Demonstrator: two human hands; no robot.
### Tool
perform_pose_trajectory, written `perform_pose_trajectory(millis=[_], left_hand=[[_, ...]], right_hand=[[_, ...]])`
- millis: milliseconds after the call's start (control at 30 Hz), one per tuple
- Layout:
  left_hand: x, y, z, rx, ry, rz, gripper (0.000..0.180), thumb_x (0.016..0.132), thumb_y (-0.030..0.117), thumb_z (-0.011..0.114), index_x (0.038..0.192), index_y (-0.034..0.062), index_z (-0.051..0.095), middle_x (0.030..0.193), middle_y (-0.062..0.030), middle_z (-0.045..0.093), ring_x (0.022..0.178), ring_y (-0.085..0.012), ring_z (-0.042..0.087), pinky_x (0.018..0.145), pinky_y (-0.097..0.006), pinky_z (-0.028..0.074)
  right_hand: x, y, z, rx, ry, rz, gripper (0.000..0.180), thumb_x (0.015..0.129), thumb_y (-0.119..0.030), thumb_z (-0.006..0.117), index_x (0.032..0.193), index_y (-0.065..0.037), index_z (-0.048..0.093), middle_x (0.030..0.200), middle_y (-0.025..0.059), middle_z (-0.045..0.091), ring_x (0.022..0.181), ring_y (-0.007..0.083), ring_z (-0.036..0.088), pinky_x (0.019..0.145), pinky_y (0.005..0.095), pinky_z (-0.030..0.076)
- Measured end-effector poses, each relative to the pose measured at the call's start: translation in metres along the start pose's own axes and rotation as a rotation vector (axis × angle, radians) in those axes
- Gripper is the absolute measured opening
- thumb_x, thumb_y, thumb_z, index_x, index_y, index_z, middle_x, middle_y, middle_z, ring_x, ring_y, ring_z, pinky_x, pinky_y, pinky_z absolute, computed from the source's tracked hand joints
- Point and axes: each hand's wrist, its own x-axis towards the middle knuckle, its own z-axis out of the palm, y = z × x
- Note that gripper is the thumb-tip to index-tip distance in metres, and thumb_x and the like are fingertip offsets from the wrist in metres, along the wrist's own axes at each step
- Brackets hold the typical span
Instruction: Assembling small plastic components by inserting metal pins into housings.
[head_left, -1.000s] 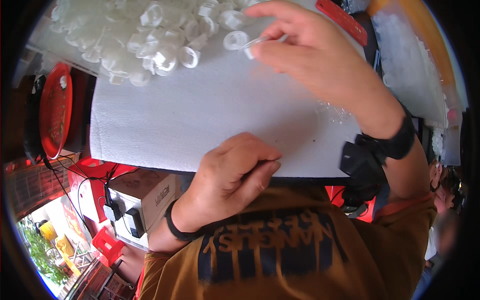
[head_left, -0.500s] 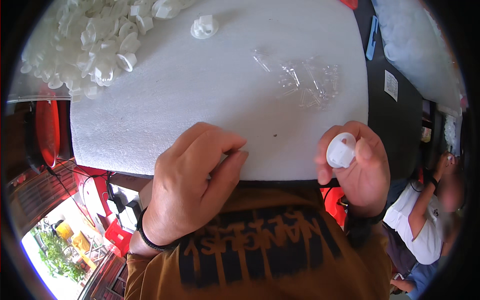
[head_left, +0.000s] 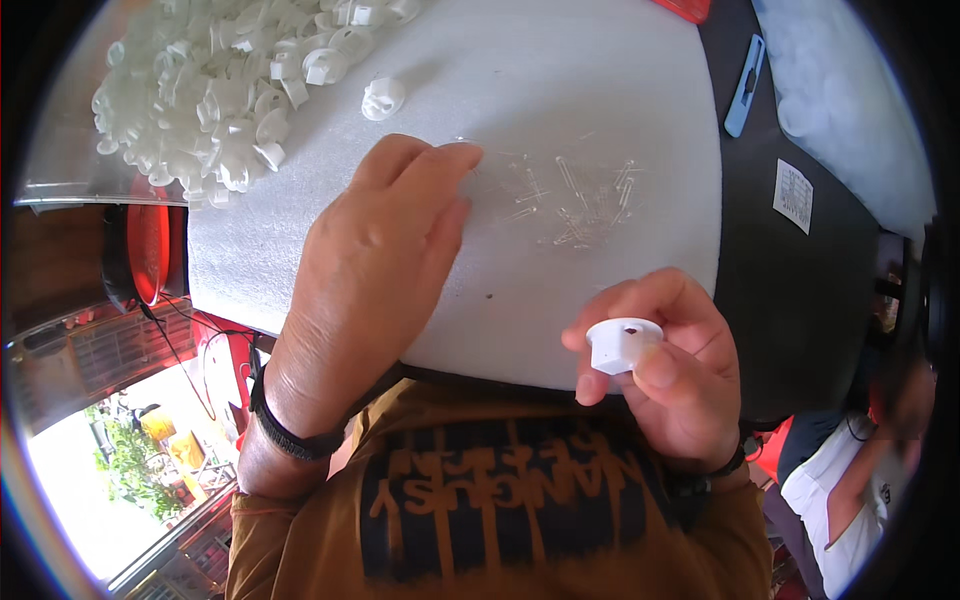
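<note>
My right hand (head_left: 690,370) holds a white plastic part (head_left: 622,347), a round flange with a boxy body and a small hole, between thumb and fingers. It is above the front edge of the pale foam mat (head_left: 290,270). My left hand (head_left: 365,245) hovers over the mat's middle, back upward, thumb and forefinger apart with nothing visible between them. Right of its fingertips lie several thin clear plastic pins (head_left: 575,200), loosely scattered. A single white plastic part (head_left: 383,99) rests on the mat beyond my left hand.
A large heap of similar white parts (head_left: 225,110) covers the far left. A blue utility knife (head_left: 745,85) and a paper slip (head_left: 794,195) lie on the dark tabletop (head_left: 770,300) at right. A bulging clear bag (head_left: 840,110) stands behind them. Another person in white (head_left: 825,485) is at lower right.
My left hand has moved forward from the mat's front edge toward the clear pins, its thumb and forefinger parting. My right hand has shifted left and tilted the white part. The view has turned slightly.
</note>
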Motion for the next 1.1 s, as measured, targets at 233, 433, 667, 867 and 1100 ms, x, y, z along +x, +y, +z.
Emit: perform_pose_trajectory(millis=[233, 433, 667, 867, 1100], left_hand=[[0.016, -0.005, 0.002, 0.054, -0.021, -0.012, 0.021, 0.084, 0.004, 0.052, 0.104, 0.0033, 0.059, 0.082, -0.0082, 0.052, 0.068, -0.0161, 0.05, 0.063, -0.027, 0.043], [0.026, -0.009, 0.003, 0.123, -0.035, 0.082, 0.006, 0.085, 0.008, 0.052, 0.089, 0.0042, 0.054, 0.086, -0.0131, 0.054, 0.075, -0.0346, 0.055, 0.065, -0.039, 0.045], [0.008, -0.003, 0.001, 0.066, 0.055, 0.086, 0.007, 0.083, 0.003, 0.053, 0.09, 0.003, 0.053, 0.082, -0.0117, 0.052, 0.074, -0.0319, 0.054, 0.066, -0.036, 0.044], [-0.029, 0.007, 0.002, -0.368, -0.058, -0.109, 0.008, 0.087, -0.001, 0.049, 0.094, 0.0006, 0.053, 0.084, -0.0048, 0.058, 0.065, -0.008, 0.05, 0.06, -0.021, 0.041], [-0.046, 0.008, 0.003, -1.009, -0.146, -0.362, 0.013, 0.084, -0.003, 0.053, 0.096, 0.0014, 0.052, 0.082, -0.0075, 0.058, 0.06, -0.0055, 0.05, 0.055, -0.017, 0.042]], right_hand=[[-0.004, -0.002, -0.007, -0.067, 0.008, -0.018, 0.032, 0.091, -0.009, 0.053, 0.122, -0.004, 0.05, 0.111, 0.0104, 0.057, 0.084, 0.0108, 0.057, 0.077, 0.025, 0.048], [-0.003, 0.001, -0.001, 0.016, 0.123, -0.058, 0.034, 0.092, -0.01, 0.045, 0.123, 0.002, 0.046, 0.114, 0.0249, 0.055, 0.071, 0.019, 0.062, 0.065, 0.0283, 0.053], [0.0, 0.003, -0.002, 0.01, 0.091, -0.045, 0.036, 0.093, -0.013, 0.045, 0.124, 0.003, 0.044, 0.109, 0.0274, 0.058, 0.069, 0.0225, 0.065, 0.063, 0.0303, 0.055], [0.002, 0.006, -0.003, -0.038, 0.042, -0.07, 0.039, 0.092, -0.02, 0.048, 0.124, 0.004, 0.044, 0.1, 0.0263, 0.061, 0.064, 0.0226, 0.065, 0.057, 0.0303, 0.055], [0.004, 0.005, 0.017, -0.16, 0.177, -0.021, 0.042, 0.091, -0.019, 0.048, 0.126, 0.003, 0.043, 0.101, 0.026, 0.061, 0.066, 0.0229, 0.065, 0.06, 0.0308, 0.056]])
